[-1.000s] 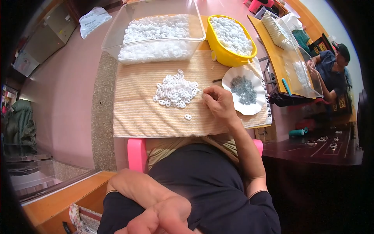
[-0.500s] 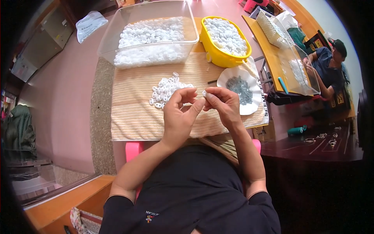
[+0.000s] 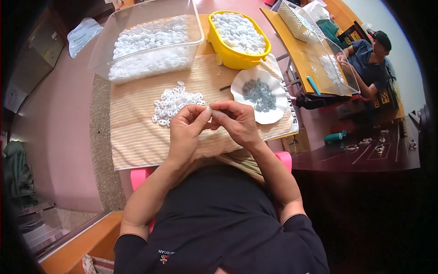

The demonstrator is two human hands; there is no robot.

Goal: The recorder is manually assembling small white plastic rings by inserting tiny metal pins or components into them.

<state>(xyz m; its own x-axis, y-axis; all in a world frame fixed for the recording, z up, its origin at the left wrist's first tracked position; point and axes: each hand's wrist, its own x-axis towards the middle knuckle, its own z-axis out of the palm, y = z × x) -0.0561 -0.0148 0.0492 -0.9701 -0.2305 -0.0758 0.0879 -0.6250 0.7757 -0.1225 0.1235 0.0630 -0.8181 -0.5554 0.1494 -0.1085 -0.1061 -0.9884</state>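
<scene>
My left hand point(image 3: 186, 130) and my right hand point(image 3: 238, 122) meet fingertip to fingertip above the cloth, both pinched closed. Between them is a small white plastic piece, mostly hidden by the fingers. Just beyond my left hand lies a loose pile of white oval plastic pieces with holes point(image 3: 177, 101). To the right of my right hand, a white wavy-rimmed dish point(image 3: 239, 81) holds many small grey translucent parts point(image 3: 261, 95). A striped beige cloth point(image 3: 132, 132) covers the table under all of this.
A large clear bin point(image 3: 102, 57) of white pieces stands at the back left, beside a yellow tub point(image 3: 244, 62) filled with more. A short dark stick point(image 3: 225, 88) lies by the dish. At the right, another person point(image 3: 365, 59) sits at a wooden table point(image 3: 292, 50).
My hands have come together, closing the gap between their fingertips. The white piece that showed in my right fingers is now mostly covered. The whole view has shifted, moving the scene leftward.
</scene>
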